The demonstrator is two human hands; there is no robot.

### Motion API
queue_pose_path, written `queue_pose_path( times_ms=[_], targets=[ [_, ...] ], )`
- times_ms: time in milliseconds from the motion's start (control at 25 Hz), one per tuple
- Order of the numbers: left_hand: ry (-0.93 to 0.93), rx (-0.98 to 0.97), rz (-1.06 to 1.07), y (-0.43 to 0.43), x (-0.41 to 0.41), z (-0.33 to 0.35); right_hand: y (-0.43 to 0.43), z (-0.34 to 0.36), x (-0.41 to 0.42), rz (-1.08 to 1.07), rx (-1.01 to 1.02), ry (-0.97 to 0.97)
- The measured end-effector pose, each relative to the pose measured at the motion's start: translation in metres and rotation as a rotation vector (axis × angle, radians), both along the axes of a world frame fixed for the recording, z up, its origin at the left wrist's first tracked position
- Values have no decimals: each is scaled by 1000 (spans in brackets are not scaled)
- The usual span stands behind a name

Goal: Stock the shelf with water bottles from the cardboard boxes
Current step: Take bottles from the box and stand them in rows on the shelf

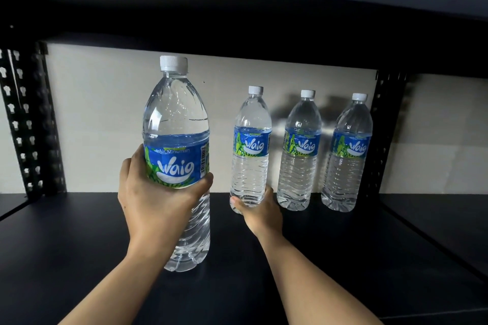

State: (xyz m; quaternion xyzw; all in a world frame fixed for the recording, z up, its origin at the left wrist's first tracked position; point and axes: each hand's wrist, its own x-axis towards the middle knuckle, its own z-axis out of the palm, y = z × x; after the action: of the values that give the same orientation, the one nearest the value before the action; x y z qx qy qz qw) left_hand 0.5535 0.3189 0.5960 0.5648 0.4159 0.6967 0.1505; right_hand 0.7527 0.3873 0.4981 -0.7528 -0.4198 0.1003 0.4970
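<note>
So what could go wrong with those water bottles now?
Two things might happen. The right hand holds the back bottle very low, near its bottom, so this tall bottle could tip and bump the middle bottle, which stands close beside it. The left hand alone holds the near bottle around its label, and the bottle seems lifted off the shelf. If that grip slips, it could drop.

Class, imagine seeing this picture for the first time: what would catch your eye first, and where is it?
The nearest bottle, gripped round its blue label by the left hand, looms at centre left. Behind it, the right hand holds the base of a second bottle, upright on the dark shelf. A third bottle and a fourth bottle stand in line to its right before the pale wall.
</note>
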Motion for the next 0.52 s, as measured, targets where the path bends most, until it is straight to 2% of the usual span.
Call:
queue_pose_path(
  times_ms=[200,360,400,520],
  targets=[
    [14,-8,-6,0,1,-2,-2,6,-2,10,-101,-31],
    [24,-27,-6,4,1,-3,-12,12,5,179,-200,60],
    [22,-27,-10,5,2,-2,-19,11,8,230,-254,7],
    [19,-33,-9,14,6,4,-52,3,9,261,-532,-399]
  ],
)
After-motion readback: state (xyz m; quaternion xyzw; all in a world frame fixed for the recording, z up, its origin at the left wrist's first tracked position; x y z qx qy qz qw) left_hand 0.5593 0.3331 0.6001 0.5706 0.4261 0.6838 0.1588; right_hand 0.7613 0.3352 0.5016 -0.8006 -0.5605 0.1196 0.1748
